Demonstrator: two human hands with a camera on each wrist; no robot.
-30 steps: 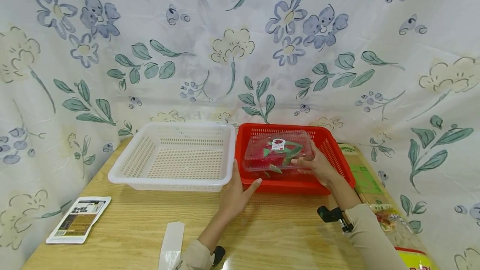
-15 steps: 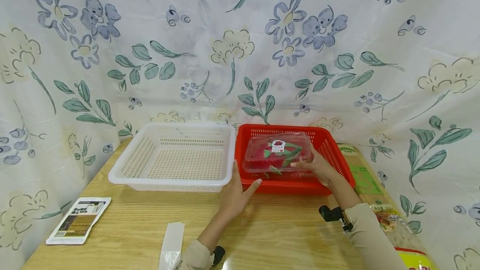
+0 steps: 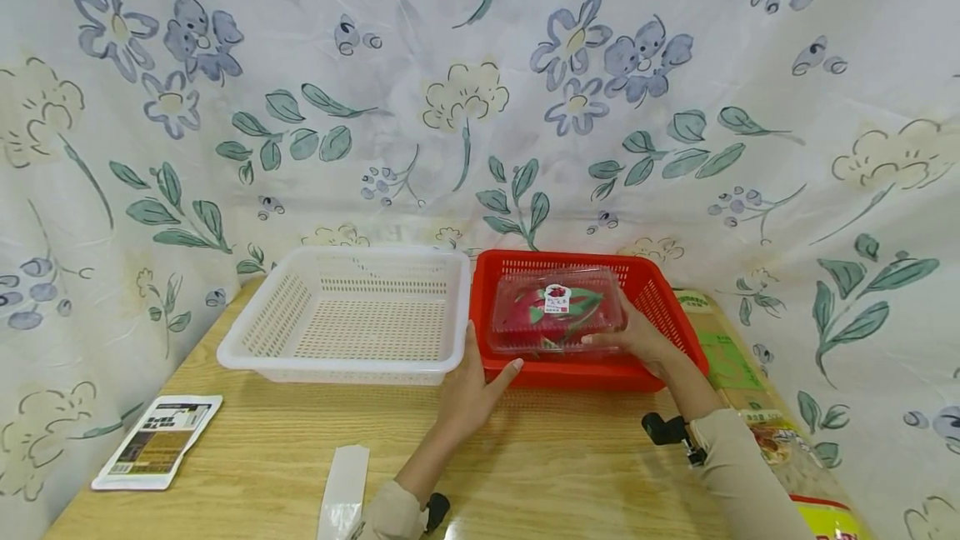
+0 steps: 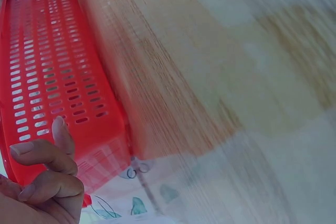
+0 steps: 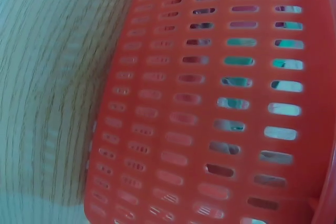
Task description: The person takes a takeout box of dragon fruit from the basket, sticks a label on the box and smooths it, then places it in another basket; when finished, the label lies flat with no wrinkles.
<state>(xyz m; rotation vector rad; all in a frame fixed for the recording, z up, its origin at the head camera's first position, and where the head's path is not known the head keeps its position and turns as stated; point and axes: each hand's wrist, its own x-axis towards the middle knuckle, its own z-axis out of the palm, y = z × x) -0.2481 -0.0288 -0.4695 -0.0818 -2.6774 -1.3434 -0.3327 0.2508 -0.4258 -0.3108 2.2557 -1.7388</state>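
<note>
A clear plastic box of dragon fruit (image 3: 525,315) with a white label lies inside the red basket (image 3: 585,377) in the head view. At the box's right end, my right hand (image 3: 641,338) grips it, thumb over the front edge; the other fingers are partly hidden. My left hand (image 3: 468,386) is at the red basket's front left corner, beside the white basket (image 3: 341,369), with its thumb pointing right. In the left wrist view its fingers (image 4: 52,184) are loosely bent near the basket wall. The right wrist view shows only the slotted red wall (image 5: 210,103) and table.
On the wooden table (image 3: 555,457), a white and brown pouch (image 3: 157,442) lies at the left and a white strip (image 3: 343,490) near the front. Long food packs (image 3: 795,465) line the right side. A floral curtain (image 3: 465,48) hangs behind the baskets.
The box of dragon fruit has come down slightly toward me and now sits flatter in the red basket, the right hand moving with it. My left hand has hardly moved.
</note>
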